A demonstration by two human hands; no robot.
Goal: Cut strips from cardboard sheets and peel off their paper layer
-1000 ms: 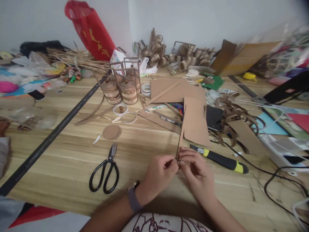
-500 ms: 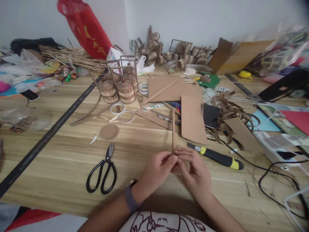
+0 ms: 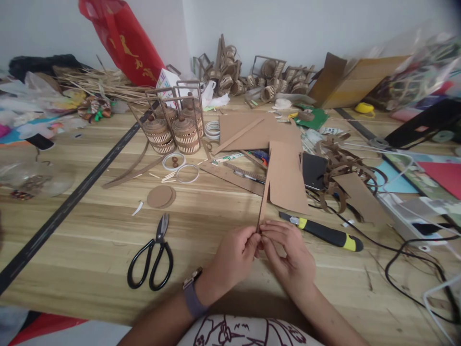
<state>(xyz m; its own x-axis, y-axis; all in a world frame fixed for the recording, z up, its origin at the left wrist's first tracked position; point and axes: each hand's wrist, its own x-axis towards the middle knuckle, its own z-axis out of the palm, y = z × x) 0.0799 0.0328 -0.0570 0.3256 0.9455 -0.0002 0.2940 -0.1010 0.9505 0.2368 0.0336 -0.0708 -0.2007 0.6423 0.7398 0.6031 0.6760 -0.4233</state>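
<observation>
A narrow cardboard strip (image 3: 264,202) rises from between my fingertips, its far end pointing away from me over the table. My left hand (image 3: 236,250), with a watch on its wrist, pinches the strip's near end. My right hand (image 3: 290,250) is closed on the same end, thumb and fingers pressed together beside the left thumb. The fingers hide the strip's lower tip. Right of the hands lies a black and yellow utility knife (image 3: 324,233). To the left rest black-handled scissors (image 3: 154,254), with cardboard discs (image 3: 160,196) just beyond them.
Behind the hands lie cardboard sheets (image 3: 286,182) and a ruler (image 3: 245,172). Small lidded baskets with tall handles (image 3: 185,134) stand at the back left, near tape rolls (image 3: 212,129). Curled brown strips (image 3: 338,168) and black cables (image 3: 392,274) crowd the right side.
The strip's far end has swung slightly to the right and now overlaps the cardboard sheet's left edge. Both hands stay together, with the left thumb bent a little more. The view has shifted slightly.
</observation>
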